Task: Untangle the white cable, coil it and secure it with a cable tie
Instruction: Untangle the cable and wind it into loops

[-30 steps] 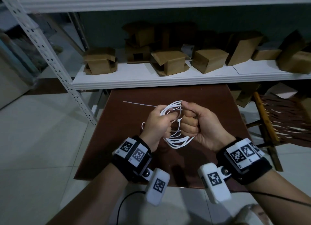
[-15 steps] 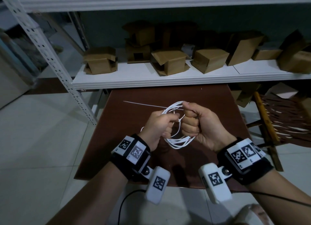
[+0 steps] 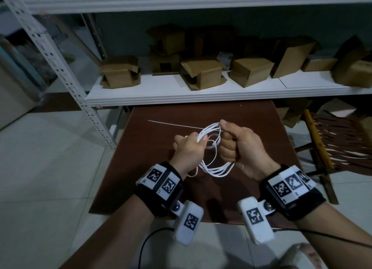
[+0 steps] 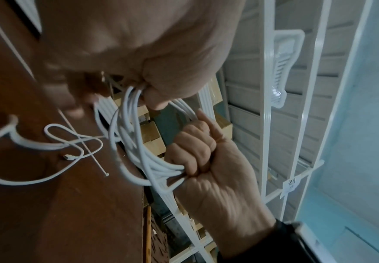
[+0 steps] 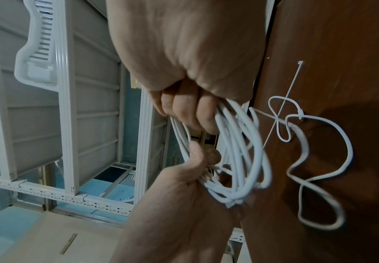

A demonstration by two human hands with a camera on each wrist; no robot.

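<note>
We list: white cable [image 3: 214, 169]; white cable tie [image 3: 173, 124]; reddish-brown table [image 3: 141, 168]; tan cardboard boxes [image 3: 201, 72]; black wristbands [image 3: 159, 192] bearing black-and-white checked markers.

We cannot see where the white cable [image 3: 213, 169] passes inside both fists, and the cable tie [image 3: 173, 124] vanishes behind its loops.
</note>
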